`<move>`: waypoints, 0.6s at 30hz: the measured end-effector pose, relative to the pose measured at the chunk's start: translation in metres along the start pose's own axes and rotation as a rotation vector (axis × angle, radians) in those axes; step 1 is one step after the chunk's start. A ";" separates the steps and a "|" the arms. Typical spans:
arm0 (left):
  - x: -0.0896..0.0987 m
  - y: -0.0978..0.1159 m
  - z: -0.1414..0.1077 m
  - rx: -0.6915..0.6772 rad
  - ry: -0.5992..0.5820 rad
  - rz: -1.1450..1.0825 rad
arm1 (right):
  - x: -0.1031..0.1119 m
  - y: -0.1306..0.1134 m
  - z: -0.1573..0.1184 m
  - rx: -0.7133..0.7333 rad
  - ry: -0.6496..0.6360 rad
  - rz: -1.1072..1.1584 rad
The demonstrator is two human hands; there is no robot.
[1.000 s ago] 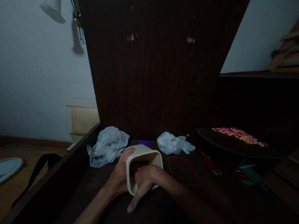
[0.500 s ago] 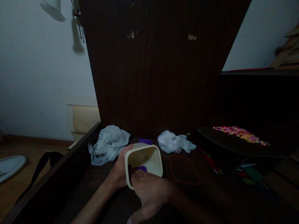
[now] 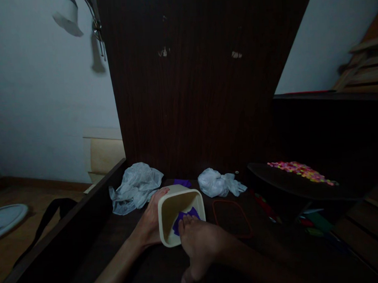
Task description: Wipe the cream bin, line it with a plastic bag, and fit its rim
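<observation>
My left hand point(image 3: 152, 221) is wrapped round the left side of a cream plastic container point(image 3: 180, 194), which lies tilted with its mouth toward me. Inside it a purple cloth point(image 3: 192, 212) is bunched against the inner wall. The fingers of my right hand point(image 3: 199, 242) reach through the mouth and press on this cloth, thumb sticking out below the rim. How firmly the fingers grip the cloth is hidden. Right of the container, a reddish-brown rectangular ring point(image 3: 232, 218), like a lid rim, lies flat on the dark surface.
Crumpled translucent plastic bags lie at the back, one on the left point(image 3: 137, 188) and a knotted one point(image 3: 218, 183) further right. Behind the container is another purple piece point(image 3: 182, 183). A dark panel point(image 3: 193, 95) rises at the back; a raised side board point(image 3: 69, 223) borders the left.
My right hand has moved to the right within the container's mouth, and more of the purple cloth shows. My left hand keeps hold of the container. The view has shifted slightly.
</observation>
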State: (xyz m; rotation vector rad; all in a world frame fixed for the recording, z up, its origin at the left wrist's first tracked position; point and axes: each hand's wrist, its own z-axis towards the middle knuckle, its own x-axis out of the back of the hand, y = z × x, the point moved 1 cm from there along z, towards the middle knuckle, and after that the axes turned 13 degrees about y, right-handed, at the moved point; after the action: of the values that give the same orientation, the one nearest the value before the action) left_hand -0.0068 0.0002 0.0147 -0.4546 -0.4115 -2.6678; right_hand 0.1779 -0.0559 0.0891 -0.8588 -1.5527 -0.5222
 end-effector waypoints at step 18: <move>-0.003 0.002 -0.008 -0.021 -0.017 0.006 | 0.001 0.000 0.072 0.030 0.011 0.100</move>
State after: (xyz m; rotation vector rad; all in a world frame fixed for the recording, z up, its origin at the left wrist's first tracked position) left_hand -0.0052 -0.0032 0.0063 -0.4847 -0.3874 -2.6665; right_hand 0.1324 -0.0019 0.0775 -0.9044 -1.4962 -0.4300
